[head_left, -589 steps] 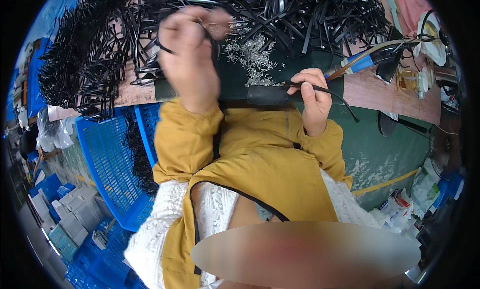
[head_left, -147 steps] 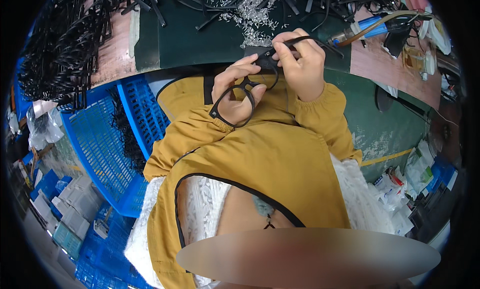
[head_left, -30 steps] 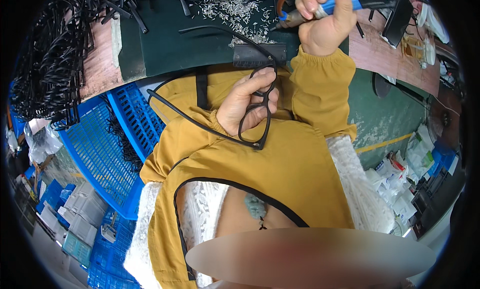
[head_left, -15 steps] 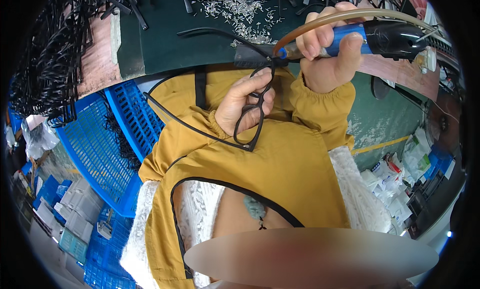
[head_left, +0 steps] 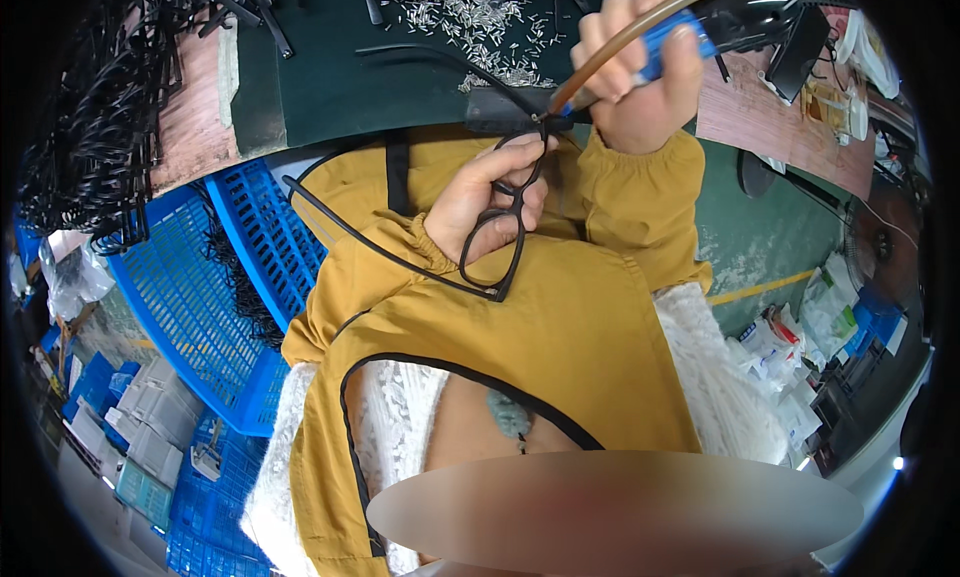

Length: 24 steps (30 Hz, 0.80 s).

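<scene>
My left hand (head_left: 470,199) is closed around a black eyeglass frame (head_left: 519,209), gripping it by the lens rims. One temple reaches over the table; the other slants down to the left across my yellow apron. My right hand (head_left: 645,102) wraps around a blue and black power screwdriver (head_left: 672,47), with a brown hose (head_left: 640,22) running along it. Its tip points left at the upper hinge of the frame; I cannot tell whether it touches. Just behind the hinge, a dark block (head_left: 490,109) sits at the table's edge.
Small silvery metal pieces (head_left: 490,22) lie scattered on the dark green mat (head_left: 340,67). Many black frame parts (head_left: 100,107) are heaped at the left. Blue plastic baskets (head_left: 180,297) stand below the table's left side. Pale bags (head_left: 800,377) are piled at the lower right.
My right hand has tilted the screwdriver so its rear end is higher and farther from me. My left hand and the eyeglass frame have barely moved.
</scene>
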Each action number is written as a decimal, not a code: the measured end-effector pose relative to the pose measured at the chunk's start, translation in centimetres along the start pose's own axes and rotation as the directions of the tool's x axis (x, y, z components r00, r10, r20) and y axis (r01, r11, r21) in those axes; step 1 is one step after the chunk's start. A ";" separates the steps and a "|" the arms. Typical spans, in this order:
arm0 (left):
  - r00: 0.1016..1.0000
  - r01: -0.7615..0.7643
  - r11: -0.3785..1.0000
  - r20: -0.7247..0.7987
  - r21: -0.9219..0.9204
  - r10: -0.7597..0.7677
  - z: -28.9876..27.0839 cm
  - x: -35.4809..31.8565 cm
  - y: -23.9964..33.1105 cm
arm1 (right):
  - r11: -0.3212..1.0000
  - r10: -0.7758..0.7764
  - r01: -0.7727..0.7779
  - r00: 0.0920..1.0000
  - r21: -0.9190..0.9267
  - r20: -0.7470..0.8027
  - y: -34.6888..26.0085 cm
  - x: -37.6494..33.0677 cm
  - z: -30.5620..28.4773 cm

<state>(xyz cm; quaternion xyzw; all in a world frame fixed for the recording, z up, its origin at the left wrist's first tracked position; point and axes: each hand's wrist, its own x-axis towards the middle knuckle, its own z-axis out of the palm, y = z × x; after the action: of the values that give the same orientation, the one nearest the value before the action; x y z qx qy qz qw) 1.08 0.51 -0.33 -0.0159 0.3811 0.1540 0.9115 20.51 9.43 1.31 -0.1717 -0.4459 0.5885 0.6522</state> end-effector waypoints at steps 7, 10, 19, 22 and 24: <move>0.873 -0.447 0.894 0.208 -0.021 0.441 -0.1 -2.2 3.4 | 0.881 -0.101 0.257 0.923 0.397 -0.372 0.8 3.4 -1.3; 0.625 -0.773 0.633 0.241 0.055 0.743 0.3 -1.3 4.0 | 0.983 -0.182 0.183 0.899 -0.036 -0.398 0.5 3.6 -1.4; 0.328 -0.739 -0.126 0.518 0.661 0.790 -1.2 -0.7 -0.7 | 0.996 0.038 -0.028 0.993 0.090 -0.110 -0.5 0.6 -0.4; 0.311 -0.765 -0.107 0.509 0.635 0.803 -1.9 -0.3 -0.9 | 0.998 0.035 -0.030 0.994 0.058 -0.102 -0.6 0.6 0.3; 0.302 -0.779 -0.102 0.513 0.619 0.804 -2.2 0.1 -1.0 | 0.995 0.056 -0.049 0.995 0.087 -0.081 -0.4 0.8 0.6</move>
<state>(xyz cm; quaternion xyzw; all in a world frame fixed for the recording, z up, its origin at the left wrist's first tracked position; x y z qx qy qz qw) -0.10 -0.72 -1.99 0.6222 0.3467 0.4698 0.5214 20.21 9.88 2.28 -0.1800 -0.3881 0.6162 0.6613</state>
